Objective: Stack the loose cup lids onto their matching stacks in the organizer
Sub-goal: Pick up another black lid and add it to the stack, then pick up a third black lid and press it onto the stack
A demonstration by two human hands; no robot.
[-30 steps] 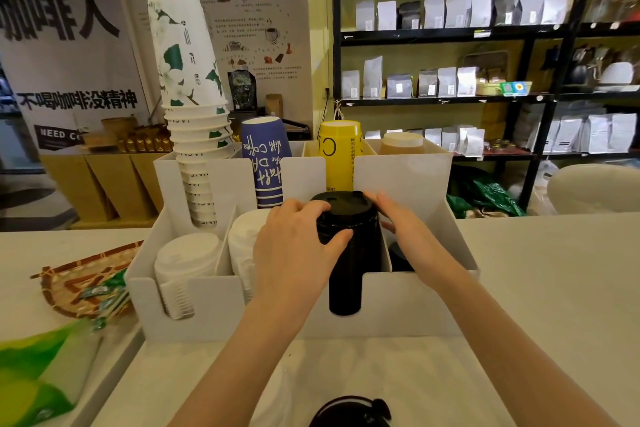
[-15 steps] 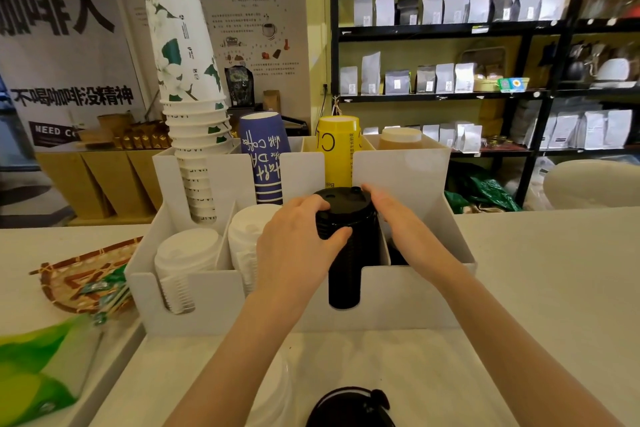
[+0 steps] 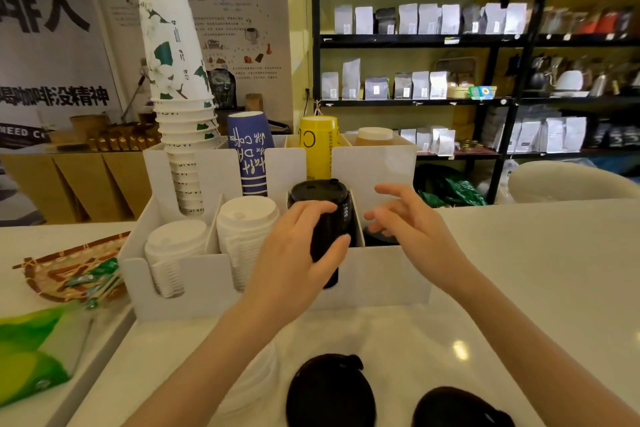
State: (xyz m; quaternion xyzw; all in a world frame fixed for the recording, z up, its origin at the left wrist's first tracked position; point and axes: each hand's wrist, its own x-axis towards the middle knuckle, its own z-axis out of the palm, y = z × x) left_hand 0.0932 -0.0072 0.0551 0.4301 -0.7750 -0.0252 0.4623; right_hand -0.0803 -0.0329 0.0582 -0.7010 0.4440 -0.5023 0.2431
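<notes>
My left hand (image 3: 298,253) wraps black lid stack (image 3: 325,218), upright in organizer (image 3: 381,284), middle of frame. My right hand (image 3: 405,222) open, empty, just beside. Loose black lids (image 3: 330,392) lie on table (image 3: 519,270), bottom of frame, near both hands.

This is a coffee shop, seen from behind its white counter (image 3: 519,270). At twelve o'clock on the counter stands a white organizer (image 3: 381,284) filled with stacks of takeaway cup lids and, along its back, stacks of paper cups: a tall white-and-green stack (image 3: 176,80), a blue cup (image 3: 251,156) lettered with "coffee", and a yellow one (image 3: 318,149). At one to two o'clock, black shelving (image 3: 502,42) carries rows of sealed white and grey retail pouches (image 3: 426,19), plus kettles towards three o'clock. At ten to eleven o'clock hang posters (image 3: 235,10) with coffee drawings and Chinese lettering.
</notes>
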